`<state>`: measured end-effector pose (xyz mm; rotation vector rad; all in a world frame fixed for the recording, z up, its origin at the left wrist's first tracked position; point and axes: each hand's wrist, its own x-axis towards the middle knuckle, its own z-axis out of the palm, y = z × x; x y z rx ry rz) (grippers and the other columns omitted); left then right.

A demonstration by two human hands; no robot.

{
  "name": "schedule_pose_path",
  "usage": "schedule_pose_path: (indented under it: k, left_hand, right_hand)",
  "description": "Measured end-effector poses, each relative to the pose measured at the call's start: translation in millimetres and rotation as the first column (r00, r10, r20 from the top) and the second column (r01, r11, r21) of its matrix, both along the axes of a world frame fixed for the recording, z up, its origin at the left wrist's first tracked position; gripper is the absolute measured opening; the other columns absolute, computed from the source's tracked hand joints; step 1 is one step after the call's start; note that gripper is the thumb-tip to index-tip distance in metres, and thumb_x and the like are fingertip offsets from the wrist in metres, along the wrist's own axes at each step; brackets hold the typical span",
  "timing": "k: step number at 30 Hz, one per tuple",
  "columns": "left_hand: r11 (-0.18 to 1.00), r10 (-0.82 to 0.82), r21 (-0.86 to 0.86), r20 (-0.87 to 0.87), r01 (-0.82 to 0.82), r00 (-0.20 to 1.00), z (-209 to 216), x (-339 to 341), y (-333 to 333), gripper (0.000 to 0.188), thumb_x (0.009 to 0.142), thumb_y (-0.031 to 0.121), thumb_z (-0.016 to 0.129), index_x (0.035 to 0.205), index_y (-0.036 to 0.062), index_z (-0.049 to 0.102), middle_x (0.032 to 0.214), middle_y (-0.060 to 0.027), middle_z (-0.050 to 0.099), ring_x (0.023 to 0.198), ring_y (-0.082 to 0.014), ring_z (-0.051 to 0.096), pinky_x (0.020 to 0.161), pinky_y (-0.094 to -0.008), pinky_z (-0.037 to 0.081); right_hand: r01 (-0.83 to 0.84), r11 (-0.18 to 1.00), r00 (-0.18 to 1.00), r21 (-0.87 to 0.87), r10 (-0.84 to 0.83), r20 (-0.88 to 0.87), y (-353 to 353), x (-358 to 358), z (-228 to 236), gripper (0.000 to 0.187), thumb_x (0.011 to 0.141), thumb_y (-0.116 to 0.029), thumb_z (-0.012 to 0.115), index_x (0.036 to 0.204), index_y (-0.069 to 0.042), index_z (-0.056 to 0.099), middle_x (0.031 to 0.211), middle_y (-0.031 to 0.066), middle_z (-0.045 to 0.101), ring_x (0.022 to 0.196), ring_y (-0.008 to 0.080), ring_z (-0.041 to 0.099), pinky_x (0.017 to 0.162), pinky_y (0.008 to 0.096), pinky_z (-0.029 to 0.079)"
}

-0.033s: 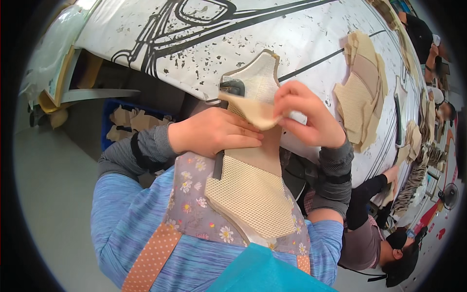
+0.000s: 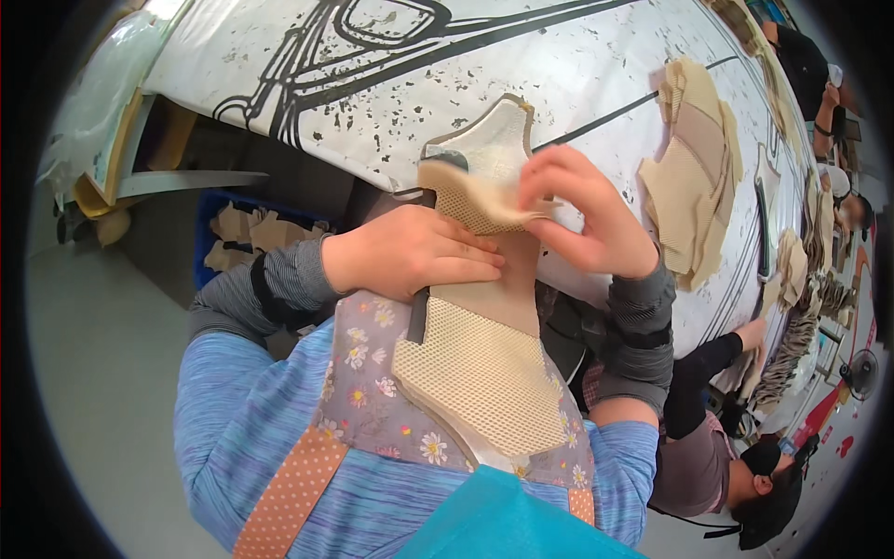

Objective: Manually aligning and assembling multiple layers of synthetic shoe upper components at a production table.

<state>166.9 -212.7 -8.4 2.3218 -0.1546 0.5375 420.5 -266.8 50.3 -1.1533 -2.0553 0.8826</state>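
Observation:
A beige mesh fabric piece [image 2: 480,377] with a smooth tan middle band lies over a pale, flat shaped form [image 2: 494,140], whose far end shows bare on the table. My left hand [image 2: 414,253] rests flat on the fabric's middle, fingers stretched out. The fingers of my right hand [image 2: 591,219] pinch the right corner of the fabric's far end, which is lifted and curled above the form. Dark strips show along the form's left side. The near end lies over my flowered apron [image 2: 358,373].
A pile of similar beige pieces [image 2: 694,177] lies on the white, paint-chipped table [image 2: 372,121] to the right. A blue crate [image 2: 202,238] with fabric pieces stands below the table at left. A co-worker [image 2: 689,466] sits at the right, arm reaching onto the table.
The fabric's lifted far end has spread away from me, covering more of the form's dark part. My right hand has shifted slightly up and left; my left hand stays put.

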Motion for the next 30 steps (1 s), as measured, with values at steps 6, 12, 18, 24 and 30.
schedule_pose_path:
  k: [6, 12, 18, 24, 30]
  left_hand:
    - [0.997, -0.005, 0.078, 0.019, 0.004, 1.0, 0.1, -3.3, -0.7, 0.042, 0.081, 0.014, 0.061, 0.123, 0.0083, 0.063, 0.127, -0.0074, 0.065, 0.113, -0.0235, 0.065, 0.092, -0.0384, 0.055]
    - [0.955, 0.096, 0.289, -0.063, -0.074, 0.993, 16.2, -7.0, 17.3, 0.047, 0.083, 0.015, 0.061, 0.13, 0.0082, 0.059, 0.134, -0.008, 0.061, 0.125, -0.0252, 0.058, 0.106, -0.041, 0.047]
    - [0.883, 0.289, 0.41, -0.087, -0.23, 0.953, 0.0, 1.7, 27.5, 0.054, 0.081, 0.015, 0.063, 0.134, 0.0058, 0.057, 0.138, -0.0091, 0.059, 0.127, -0.0234, 0.056, 0.108, -0.0415, 0.045]
    - [0.874, 0.335, 0.399, -0.084, -0.276, 0.939, 1.5, 2.2, 25.8, 0.052, 0.083, 0.015, 0.061, 0.133, 0.0054, 0.057, 0.139, -0.009, 0.058, 0.128, -0.0231, 0.057, 0.106, -0.0402, 0.047]
    - [0.879, 0.342, 0.382, -0.087, -0.285, 0.936, 3.2, 4.4, 25.5, 0.051, 0.083, 0.013, 0.06, 0.134, 0.0065, 0.057, 0.139, -0.0073, 0.058, 0.128, -0.0217, 0.056, 0.107, -0.0384, 0.046]
  right_hand:
    - [0.187, 0.968, 0.97, 0.166, -0.209, 0.127, 23.6, -25.1, -19.8, 0.015, 0.079, -0.008, 0.072, 0.09, -0.004, 0.062, 0.083, 0.0103, 0.063, 0.082, 0.0301, 0.061, 0.073, 0.0384, 0.05]
    - [0.301, 0.932, 0.933, 0.203, -0.331, 0.137, 24.3, -23.2, -32.7, 0.015, 0.079, -0.009, 0.071, 0.09, -0.003, 0.062, 0.084, 0.0113, 0.064, 0.084, 0.0315, 0.061, 0.074, 0.0395, 0.051]
    - [0.34, 0.913, 0.912, 0.227, -0.379, 0.157, 27.9, -20.3, -39.6, 0.017, 0.079, -0.01, 0.073, 0.09, -0.002, 0.063, 0.085, 0.0117, 0.065, 0.085, 0.0319, 0.061, 0.075, 0.0399, 0.05]
    - [0.386, 0.888, 0.9, 0.249, -0.421, 0.107, 39.2, -12.1, -46.5, 0.017, 0.079, -0.012, 0.075, 0.086, -0.002, 0.063, 0.082, 0.01, 0.065, 0.082, 0.0291, 0.06, 0.074, 0.0384, 0.05]
    - [0.338, 0.889, 0.904, 0.309, -0.398, 0.156, 46.0, -6.0, -57.6, 0.019, 0.08, -0.011, 0.077, 0.086, -0.002, 0.062, 0.081, 0.0075, 0.063, 0.079, 0.0247, 0.056, 0.069, 0.0344, 0.048]
